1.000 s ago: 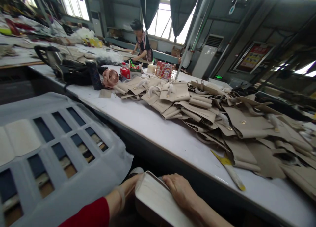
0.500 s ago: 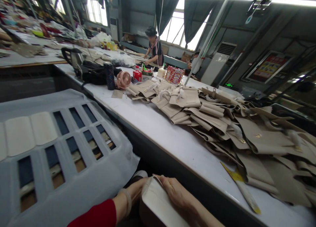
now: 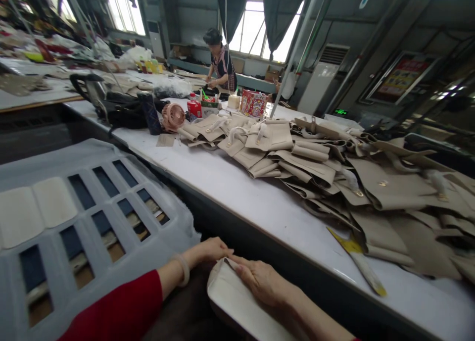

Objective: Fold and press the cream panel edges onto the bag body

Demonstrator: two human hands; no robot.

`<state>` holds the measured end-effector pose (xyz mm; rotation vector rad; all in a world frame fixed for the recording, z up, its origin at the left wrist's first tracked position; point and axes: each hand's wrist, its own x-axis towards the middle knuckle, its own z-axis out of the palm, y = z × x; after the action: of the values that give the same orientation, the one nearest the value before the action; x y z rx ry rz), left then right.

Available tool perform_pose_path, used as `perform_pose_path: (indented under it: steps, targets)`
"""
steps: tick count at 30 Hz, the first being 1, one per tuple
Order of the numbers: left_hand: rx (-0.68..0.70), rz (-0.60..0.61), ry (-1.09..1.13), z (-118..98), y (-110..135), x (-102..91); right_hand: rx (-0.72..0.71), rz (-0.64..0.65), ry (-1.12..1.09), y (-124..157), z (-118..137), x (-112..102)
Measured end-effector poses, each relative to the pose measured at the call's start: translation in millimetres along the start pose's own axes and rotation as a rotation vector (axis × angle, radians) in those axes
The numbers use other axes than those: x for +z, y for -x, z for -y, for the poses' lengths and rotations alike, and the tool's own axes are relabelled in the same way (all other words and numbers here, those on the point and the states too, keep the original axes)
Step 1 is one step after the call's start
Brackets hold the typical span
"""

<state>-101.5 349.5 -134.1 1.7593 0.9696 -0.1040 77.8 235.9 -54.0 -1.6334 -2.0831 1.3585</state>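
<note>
A pale cream leather piece (image 3: 237, 306) lies in my lap below the table edge. My right hand (image 3: 261, 280) rests flat on its upper part, fingers stretched out toward its far corner. My left hand (image 3: 211, 250), red sleeve and pale bracelet on the wrist, touches that same far corner with its fingers together; whether it pinches the edge is hard to tell. A big heap of tan leather bag parts (image 3: 334, 172) covers the white table (image 3: 245, 197) ahead and to the right.
A grey plastic crate (image 3: 85, 222) under clear film stands at my left. A yellow-tipped tool (image 3: 356, 259) lies near the table's front edge. Farther back are a pink fan (image 3: 173, 117), a red tin (image 3: 254, 103) and a black bag (image 3: 118, 111). Another person (image 3: 218, 66) works at a far bench.
The cream piece has dropped lower and flatter in my lap. My left hand came out from behind it to its far corner. The view swung a little.
</note>
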Motion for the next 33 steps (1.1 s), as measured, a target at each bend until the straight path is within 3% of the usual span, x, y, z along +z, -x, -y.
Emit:
perform_pose_path:
  steps: [4, 8, 13, 18, 28, 33]
  targets:
    - [0.074, 0.149, 0.027, -30.5, 8.7, -26.5, 0.035, 0.023, -0.035, 22.9, -13.8, -3.7]
    - [0.112, 0.286, -0.063, -54.2, 22.1, -32.4, 0.068, 0.079, -0.049, 49.1, -26.8, -10.9]
    - [0.114, 0.382, -0.133, -63.8, 20.0, -34.7, 0.135, 0.137, -0.087, 86.6, -45.0, -22.4]
    - [0.094, 0.484, -0.149, -62.8, 11.4, -38.7, 0.111, 0.167, -0.260, 115.0, -60.1, -30.5]
    - [0.091, 0.551, -0.161, -60.0, -3.4, -37.5, 0.217, 0.194, -0.464, 108.7, -80.9, -27.7]
    - [0.105, 0.504, -0.219, -64.8, -2.6, -31.0, 0.219, 0.098, -0.480, 105.6, -81.3, -18.1]
